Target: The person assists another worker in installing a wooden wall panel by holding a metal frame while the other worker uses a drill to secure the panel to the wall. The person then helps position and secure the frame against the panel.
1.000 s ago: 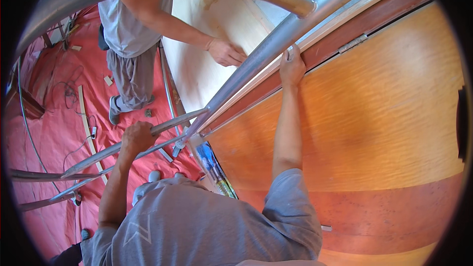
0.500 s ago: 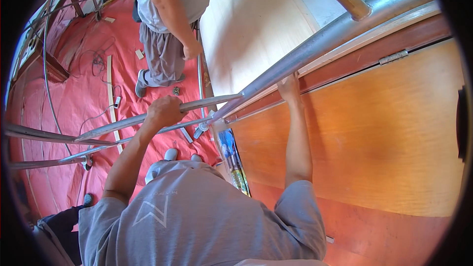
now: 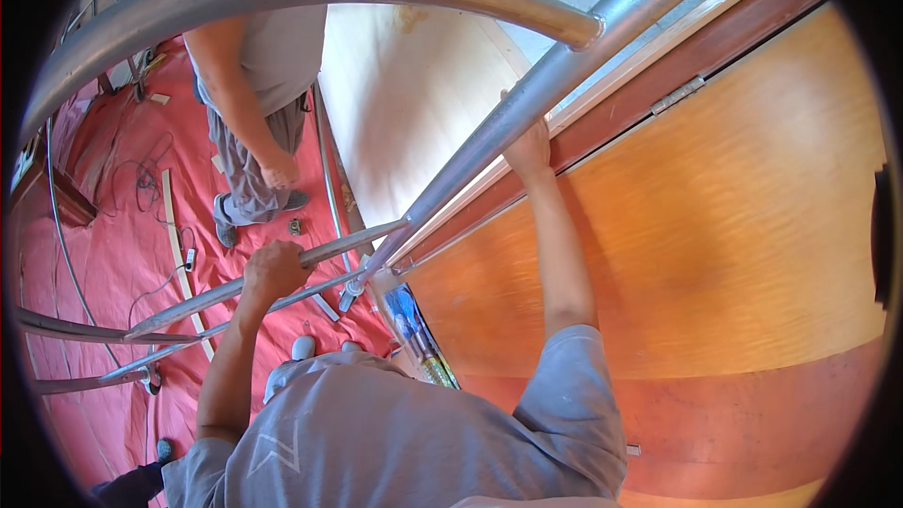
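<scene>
Shirt: grey shirt (image 3: 395, 433) fills my near view, both forearms rising out of it.
Left hand: my left hand (image 3: 275, 268) is wrapped shut around a thin metal rail (image 3: 282, 268) of the scaffold frame, knuckles up.
Right hand: my right hand (image 3: 530, 149) sits farther out against the thick slanted metal tube (image 3: 527, 103), fingers curled behind it; I cannot tell how firmly it grips.
Handling: I judge the tubing stiff, smooth, likely slippery and fairly heavy; a full-wrap hold near the joint (image 3: 362, 275) between my hands looks safest.
Right of right hand: orange wooden panel (image 3: 715, 226) with a dark red frame.
Beyond left hand: red floor covering (image 3: 103, 226), loose cables, and another person (image 3: 259, 66) standing, one arm hanging.
</scene>
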`<state>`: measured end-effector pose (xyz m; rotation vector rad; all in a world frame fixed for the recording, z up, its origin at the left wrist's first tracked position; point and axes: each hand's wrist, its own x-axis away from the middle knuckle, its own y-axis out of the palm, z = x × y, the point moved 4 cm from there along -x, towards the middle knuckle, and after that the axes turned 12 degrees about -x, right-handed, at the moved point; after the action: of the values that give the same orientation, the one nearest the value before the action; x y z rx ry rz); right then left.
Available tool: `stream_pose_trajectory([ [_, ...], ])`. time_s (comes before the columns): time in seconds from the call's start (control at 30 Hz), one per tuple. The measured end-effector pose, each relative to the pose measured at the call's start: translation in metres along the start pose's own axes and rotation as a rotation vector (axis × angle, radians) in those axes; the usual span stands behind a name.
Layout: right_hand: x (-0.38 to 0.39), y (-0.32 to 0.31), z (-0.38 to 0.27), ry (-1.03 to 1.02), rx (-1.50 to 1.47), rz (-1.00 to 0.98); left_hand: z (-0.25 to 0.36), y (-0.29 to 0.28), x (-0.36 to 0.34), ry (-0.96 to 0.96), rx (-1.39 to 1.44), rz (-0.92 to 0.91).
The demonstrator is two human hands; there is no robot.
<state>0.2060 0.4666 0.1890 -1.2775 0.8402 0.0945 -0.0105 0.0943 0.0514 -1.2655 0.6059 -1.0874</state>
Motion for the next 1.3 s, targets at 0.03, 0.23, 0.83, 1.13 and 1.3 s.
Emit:
stream_pose_trajectory([
  [0.03,0.003,0.002,0.0,-0.003,0.028,-0.075,0.0,0.0,-0.001,0.007,-0.001,0.01],
  [0.23,0.022,0.029,-0.015,0.083,0.172,-0.201,0.001,-0.002,-0.001,-0.017,0.007,-0.07],
  [0.83,0.095,0.144,0.016,0.206,-0.276,-0.287,-0.009,0.017,-0.005,-0.028,-0.051,-0.035],
  [1.13,0.024,0.051,0.02,0.094,-0.227,0.144,0.0,0.011,-0.007,0.003,-0.058,-0.012],
  [1.3,-0.019,0.008,0.007,-0.009,0.263,-0.167,-0.008,0.007,-0.002,-0.012,-0.059,-0.027],
])
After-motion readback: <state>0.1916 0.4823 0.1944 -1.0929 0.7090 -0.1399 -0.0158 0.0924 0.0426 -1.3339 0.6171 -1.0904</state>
